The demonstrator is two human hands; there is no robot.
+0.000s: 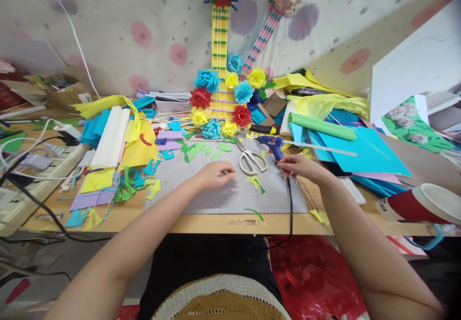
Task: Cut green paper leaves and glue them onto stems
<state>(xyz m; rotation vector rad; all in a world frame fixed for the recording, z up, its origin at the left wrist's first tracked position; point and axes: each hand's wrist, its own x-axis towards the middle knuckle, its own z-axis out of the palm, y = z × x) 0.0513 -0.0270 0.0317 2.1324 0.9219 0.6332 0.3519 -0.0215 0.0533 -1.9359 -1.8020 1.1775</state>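
My right hand (300, 167) pinches the lower end of a blue glue gun (271, 141), whose black cord (291, 200) runs down over the table edge. Loosely curled and slightly blurred, my left hand (215, 175) hovers over the grey cutting mat (173, 197), with nothing visible between its fingers. Silver scissors (248, 162) with pale handles lie between the two hands. Green paper leaves (196, 150) are spread on the mat's far side. Behind them stands a yellow paper guitar (220, 41) decorated with red, blue and yellow paper flowers.
Paper scraps (153, 188) litter the left side beside a power strip (54, 178). Coloured sheets (363, 149) and a green paper roll (322, 125) are piled at right. A red and white cup (406, 203) stands near the right edge. A pink paper guitar (261, 41) leans behind.
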